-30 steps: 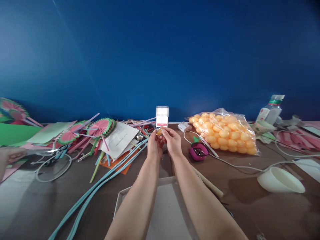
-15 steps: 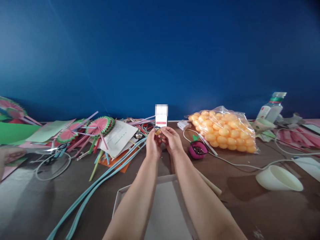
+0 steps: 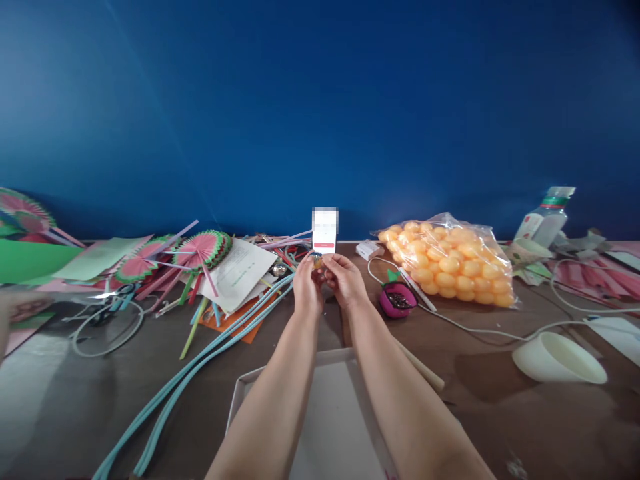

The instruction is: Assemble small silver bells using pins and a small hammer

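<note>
Head view has the left hand point(image 3: 306, 285) and the right hand point(image 3: 346, 281) meeting over the far middle of the desk point(image 3: 500, 427). The fingers point(image 3: 331, 265) of both are pinched together on 1 small orange piece point(image 3: 317, 261) (too small to say what it is). The piece is off the surface, just in front of an upright white phone point(image 3: 325, 230).

The likeliest slip, I judge, is the piece escaping such a shallow fingertip hold. If it did, it could drop among the straws and blue tubes point(image 3: 200, 373) to the left, where it would be hard to find. The phone looks only propped, so a knuckle pushed forward could tip it. A wrist swung right could catch the pink pouch point(image 3: 397, 300) or snag the white cable point(image 3: 475, 327) that loops past it.

Open room lies mostly near the body. A white tray point(image 3: 345, 400) sits under the forearms with bare brown desk on both sides of it. A wooden stick point(image 3: 420, 367) lies beside its right edge. Left of the hands the paper fans point(image 3: 203, 250) and sheets crowd the surface. To the right, the bag of orange balls point(image 3: 450, 263) and the white bowl point(image 3: 557, 358) stand well apart from the hands. The blue wall closes the far edge just behind the phone.
</note>
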Tool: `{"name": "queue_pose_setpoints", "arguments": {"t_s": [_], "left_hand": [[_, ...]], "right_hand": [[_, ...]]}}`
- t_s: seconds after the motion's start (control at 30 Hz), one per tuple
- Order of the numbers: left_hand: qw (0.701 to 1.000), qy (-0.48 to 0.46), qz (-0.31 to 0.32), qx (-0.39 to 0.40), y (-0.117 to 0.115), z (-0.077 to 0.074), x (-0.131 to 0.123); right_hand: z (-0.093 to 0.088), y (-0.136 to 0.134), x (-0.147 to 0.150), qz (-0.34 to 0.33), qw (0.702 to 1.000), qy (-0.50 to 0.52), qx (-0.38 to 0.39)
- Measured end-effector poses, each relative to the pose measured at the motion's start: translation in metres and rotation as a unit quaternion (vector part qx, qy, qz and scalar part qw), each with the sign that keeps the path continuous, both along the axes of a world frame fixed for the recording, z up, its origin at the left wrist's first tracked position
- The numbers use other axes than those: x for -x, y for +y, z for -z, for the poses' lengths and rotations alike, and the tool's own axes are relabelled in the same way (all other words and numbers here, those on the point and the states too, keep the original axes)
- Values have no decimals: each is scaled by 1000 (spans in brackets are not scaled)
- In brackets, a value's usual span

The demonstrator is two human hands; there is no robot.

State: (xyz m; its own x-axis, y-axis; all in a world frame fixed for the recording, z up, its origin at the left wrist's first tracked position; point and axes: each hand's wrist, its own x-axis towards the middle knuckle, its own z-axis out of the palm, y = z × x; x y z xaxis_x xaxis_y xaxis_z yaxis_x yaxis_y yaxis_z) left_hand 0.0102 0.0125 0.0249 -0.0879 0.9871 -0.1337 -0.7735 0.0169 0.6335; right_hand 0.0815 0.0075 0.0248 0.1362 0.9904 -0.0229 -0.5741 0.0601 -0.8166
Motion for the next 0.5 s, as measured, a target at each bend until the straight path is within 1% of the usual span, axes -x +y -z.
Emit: {"name": "queue_pose_setpoints", "arguments": {"t_s": [0.2,0.5], "left_hand": [[1000,23,-13,-15,1,2,0],[999,24,-22,-2,2,4,0]], "right_hand": [[2,1,-1,-2,1000,-12,5],[0,0,-1,-3,1000,-17,19]]}}
